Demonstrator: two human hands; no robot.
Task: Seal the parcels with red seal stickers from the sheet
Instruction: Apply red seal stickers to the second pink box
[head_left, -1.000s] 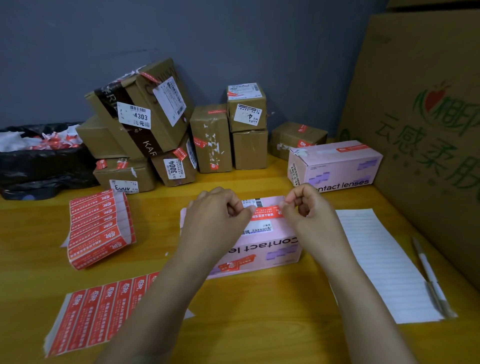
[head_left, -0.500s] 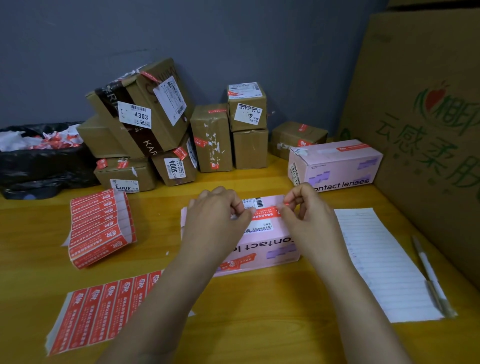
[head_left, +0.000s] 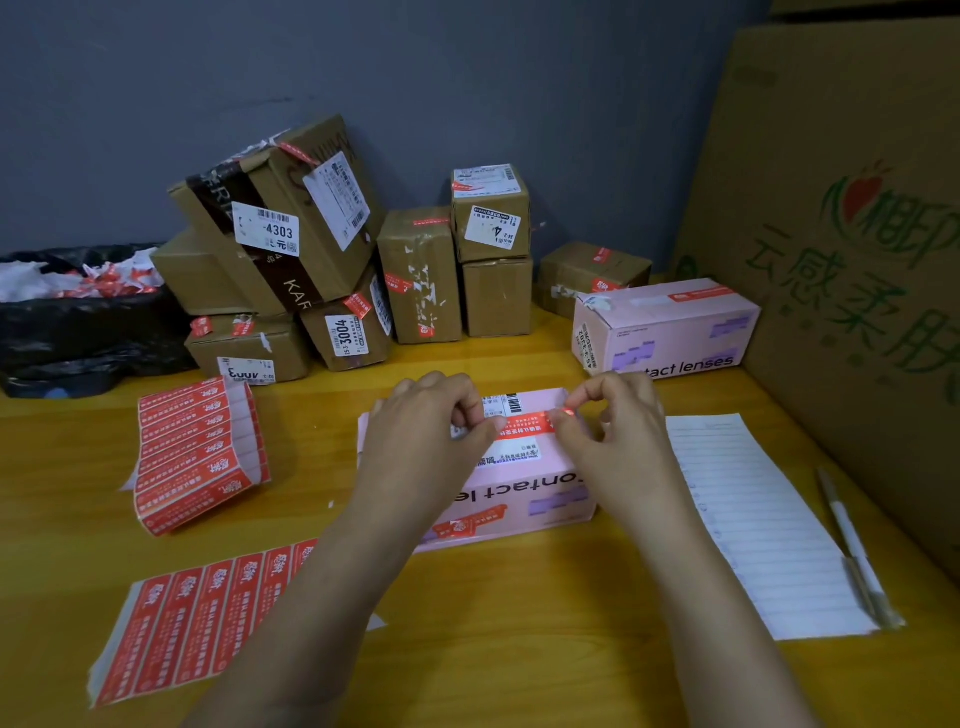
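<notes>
Both ends of the sticker (head_left: 524, 423) pinched: left hand (head_left: 431, 441), right hand (head_left: 613, 431), stretched over the box (head_left: 519, 499) top, mid-worktop (head_left: 519, 649). Barely lowered over the last second; pressing down likely next.

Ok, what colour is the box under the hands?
The box is pale pink; head view shows it.
</notes>
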